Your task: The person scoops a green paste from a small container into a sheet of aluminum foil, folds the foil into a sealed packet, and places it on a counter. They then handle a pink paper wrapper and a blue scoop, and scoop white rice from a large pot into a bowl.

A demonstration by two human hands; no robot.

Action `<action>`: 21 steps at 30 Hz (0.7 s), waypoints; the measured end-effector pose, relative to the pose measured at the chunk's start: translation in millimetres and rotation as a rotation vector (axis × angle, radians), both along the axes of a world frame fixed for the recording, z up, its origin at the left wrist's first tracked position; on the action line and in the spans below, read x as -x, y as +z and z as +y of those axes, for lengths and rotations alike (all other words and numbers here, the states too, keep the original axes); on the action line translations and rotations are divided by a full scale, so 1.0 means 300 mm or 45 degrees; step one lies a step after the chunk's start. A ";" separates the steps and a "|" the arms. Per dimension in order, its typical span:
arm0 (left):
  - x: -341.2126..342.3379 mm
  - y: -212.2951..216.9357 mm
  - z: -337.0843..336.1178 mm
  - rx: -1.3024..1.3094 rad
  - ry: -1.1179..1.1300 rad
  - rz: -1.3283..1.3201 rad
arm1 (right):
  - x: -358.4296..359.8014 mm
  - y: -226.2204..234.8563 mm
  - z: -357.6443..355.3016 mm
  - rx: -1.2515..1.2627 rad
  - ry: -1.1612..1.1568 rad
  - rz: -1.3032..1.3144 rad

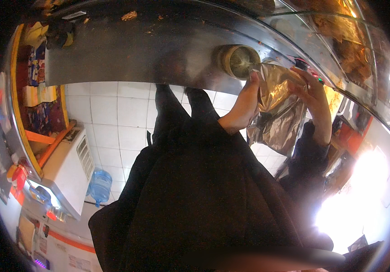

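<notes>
Closest, below the hands, is the person's dark clothing [181,195], its right sleeve [310,152] running up to the wrist. The left hand [245,104] pinches the near-left edge of a shiny gold-brown foil piece [279,118], thumb uppermost. The right hand [313,95] grips the upper right edge of the same foil, its fingers bent over the top. The hands are apart, both closed on the foil, which spans the gap between them and hangs creased below their level; whether it is a bag or a loose sheet is hard to tell.

Just beyond the left hand's thumb, a round open container [240,62] with a yellowish rim rests on a dark metal counter [127,59]. The foil's upper left corner lies close to that rim; I cannot tell if they touch. The counter stretches away to the left of both hands, with brown scraps [129,16] near its far side. Under the hands shows a white tiled floor [108,109].

Beyond the right hand rises a glass case [340,45] with browned food inside. Well to the left of the hands stand a yellow-edged shelf unit [15,99], a white appliance [70,177] and a blue water bottle [99,185].
</notes>
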State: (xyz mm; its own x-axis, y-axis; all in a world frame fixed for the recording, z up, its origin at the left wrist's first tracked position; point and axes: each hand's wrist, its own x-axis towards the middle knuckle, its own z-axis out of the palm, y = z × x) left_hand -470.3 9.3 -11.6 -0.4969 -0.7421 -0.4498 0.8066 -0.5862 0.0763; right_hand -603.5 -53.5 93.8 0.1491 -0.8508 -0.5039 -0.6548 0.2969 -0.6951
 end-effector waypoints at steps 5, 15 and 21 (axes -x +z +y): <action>-0.039 0.038 -0.020 -0.098 -0.021 -0.029 | -0.001 -0.027 -0.030 0.045 0.126 0.206; -0.046 0.021 -0.031 -0.100 -0.154 0.025 | 0.015 -0.011 -0.018 0.008 0.151 0.378; -0.030 0.007 -0.015 -0.132 -0.192 0.002 | -0.013 -0.012 -0.011 0.096 0.302 0.374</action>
